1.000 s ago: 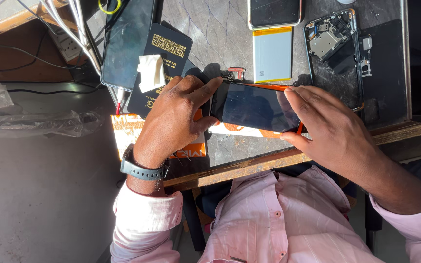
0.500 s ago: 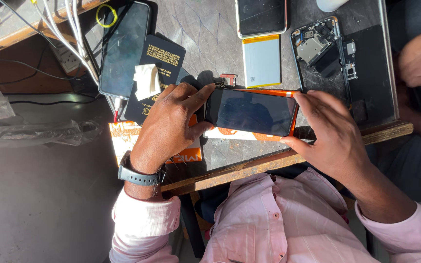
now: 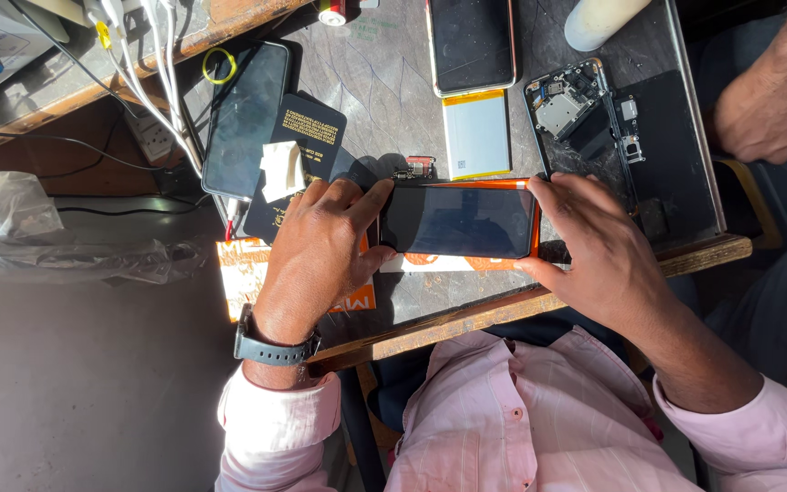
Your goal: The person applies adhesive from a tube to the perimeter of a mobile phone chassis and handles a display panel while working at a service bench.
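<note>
**Currently: phone held between both hands at the worktop's near edge**

Worktop point(image 3: 384, 100): grey surface with a wooden near edge. Left hand point(image 3: 316, 251): curled around the left end of the orange-edged phone point(image 3: 459, 220), thumb on the dark screen. Right hand point(image 3: 598, 251): fingers closed on the right end. Phone position: screen up, lengthwise between the hands, just above the near edge.

Grey worktable point(image 3: 384, 100): phones point(image 3: 246, 118), white battery point(image 3: 476, 134), opened handset point(image 3: 594, 128).
</note>
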